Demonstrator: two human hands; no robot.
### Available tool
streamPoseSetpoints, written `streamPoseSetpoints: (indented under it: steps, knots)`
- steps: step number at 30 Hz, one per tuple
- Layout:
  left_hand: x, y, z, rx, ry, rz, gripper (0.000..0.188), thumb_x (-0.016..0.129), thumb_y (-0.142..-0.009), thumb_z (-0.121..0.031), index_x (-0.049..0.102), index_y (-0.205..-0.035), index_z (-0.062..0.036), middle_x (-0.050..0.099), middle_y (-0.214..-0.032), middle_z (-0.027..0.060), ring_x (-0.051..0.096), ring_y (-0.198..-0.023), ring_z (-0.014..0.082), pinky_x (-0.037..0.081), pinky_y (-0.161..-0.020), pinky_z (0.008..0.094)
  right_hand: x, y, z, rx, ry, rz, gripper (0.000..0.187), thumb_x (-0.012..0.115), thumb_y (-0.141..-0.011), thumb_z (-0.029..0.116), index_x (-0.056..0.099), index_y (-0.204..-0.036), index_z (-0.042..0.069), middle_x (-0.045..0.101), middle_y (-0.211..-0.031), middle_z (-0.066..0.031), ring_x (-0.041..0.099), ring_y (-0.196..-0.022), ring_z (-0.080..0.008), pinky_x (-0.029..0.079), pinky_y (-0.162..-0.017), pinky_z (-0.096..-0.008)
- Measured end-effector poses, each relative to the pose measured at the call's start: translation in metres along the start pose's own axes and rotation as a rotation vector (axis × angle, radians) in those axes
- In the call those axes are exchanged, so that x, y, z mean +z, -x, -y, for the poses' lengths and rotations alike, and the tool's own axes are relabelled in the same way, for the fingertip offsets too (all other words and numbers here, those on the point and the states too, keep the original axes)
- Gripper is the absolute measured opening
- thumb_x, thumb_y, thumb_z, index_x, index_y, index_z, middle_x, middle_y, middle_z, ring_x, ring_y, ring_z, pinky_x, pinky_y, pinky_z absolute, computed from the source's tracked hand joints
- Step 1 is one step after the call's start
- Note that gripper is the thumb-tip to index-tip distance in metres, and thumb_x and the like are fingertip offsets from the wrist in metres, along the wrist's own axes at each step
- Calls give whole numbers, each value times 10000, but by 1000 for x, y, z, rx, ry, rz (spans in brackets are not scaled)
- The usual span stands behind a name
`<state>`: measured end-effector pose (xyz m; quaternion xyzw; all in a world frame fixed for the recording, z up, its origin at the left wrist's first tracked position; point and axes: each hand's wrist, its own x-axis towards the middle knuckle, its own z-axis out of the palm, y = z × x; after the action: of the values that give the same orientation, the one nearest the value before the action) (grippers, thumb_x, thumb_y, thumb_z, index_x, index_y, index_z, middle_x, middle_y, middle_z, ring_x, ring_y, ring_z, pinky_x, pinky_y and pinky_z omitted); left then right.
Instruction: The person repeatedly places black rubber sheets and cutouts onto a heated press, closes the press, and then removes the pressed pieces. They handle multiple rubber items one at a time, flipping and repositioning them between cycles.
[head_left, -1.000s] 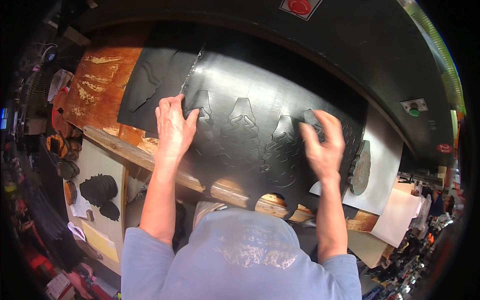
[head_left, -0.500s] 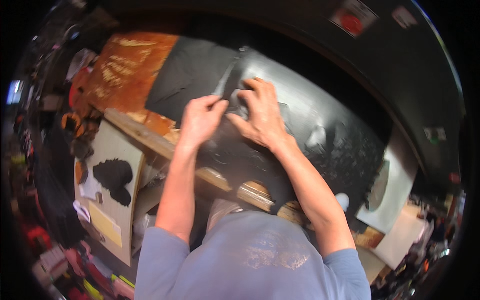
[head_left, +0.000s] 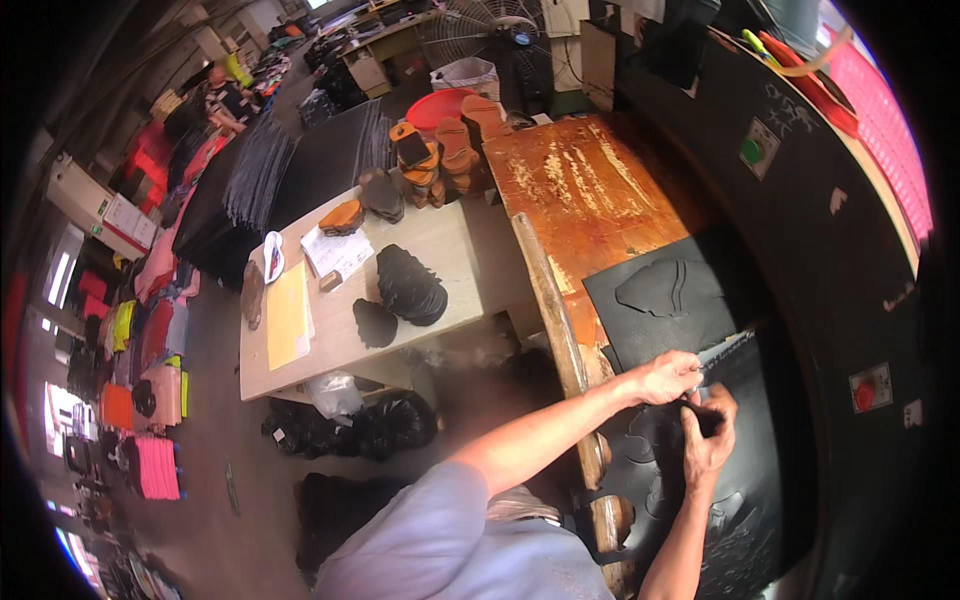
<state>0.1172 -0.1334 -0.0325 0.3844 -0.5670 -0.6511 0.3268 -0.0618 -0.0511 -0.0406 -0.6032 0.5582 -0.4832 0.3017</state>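
Both hands are close together over the black sheet material (head_left: 745, 440) on the workbench at the right. My left hand (head_left: 668, 378) is closed in a pinch beside a shiny grey strip-like edge (head_left: 728, 348); what its fingers hold is too small to make out. Just nearer, my right hand (head_left: 712, 440) curls its fingers and thumb round a dark, thin piece (head_left: 709, 420), which looks like the same black material. A flat black sheet (head_left: 615, 315) lies just beyond my hands, with a curved, sole-like outline (head_left: 655, 288) marked or cut in it.
A worn orange-brown board (head_left: 590, 180) covers the bench's far end. The pale side table (head_left: 455, 250) at left bears a stack of black cut pieces (head_left: 408, 287), papers (head_left: 340, 252) and orange-brown forms (head_left: 415, 160). Along the right stands a dark machine wall (head_left: 800, 240) with green and red buttons.
The view has swung left, bringing the side table and the room into sight. My right hand has gone from spread fingers to curled round a dark piece; my left stays pinched.
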Motion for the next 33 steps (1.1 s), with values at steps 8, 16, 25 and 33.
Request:
streamPoseSetpoints:
  steps: [8, 16, 25, 33]
  knots:
    - [14, 30, -2, 324, -242, -573, 190, 642, -1048, -110, 708, -1168, 23, 708, -1115, 166, 726, -949, 249, 588, -824, 358, -12, 50, 39, -329, 52, -69, 197, 755, -902, -114, 650, -1021, 2, 663, -955, -120, 640, -833, -232, 533, -782, -351]
    - [25, 77, -19, -292, 387, -209, 576, 680, -1087, -303, 536, -1487, 85, 656, -1413, 192, 693, -1240, 265, 561, -1090, 387, -106, 68, 80, 361, -221, -243, 150, 828, -887, -10, 701, -957, 28, 692, -911, 4, 619, -813, -97, 500, -752, -252]
    - [67, 51, -55, -384, -171, -93, 736, 713, -1048, -358, 469, -1558, 113, 642, -1463, 201, 635, -1238, 162, 509, -1046, 304, -63, 46, -2, 189, -20, -183, 398, 833, -927, 99, 714, -1296, 10, 806, -1047, -119, 753, -928, -155, 600, -806, -311]
    - [82, 31, -38, -297, 142, -61, 502, 744, -1025, -205, 557, -1414, 51, 713, -1173, 91, 659, -1049, 124, 525, -918, 289, -70, 38, -6, -44, 242, -328, 452, 850, -896, 60, 694, -1320, 29, 763, -1139, -109, 740, -981, -196, 584, -890, -315]
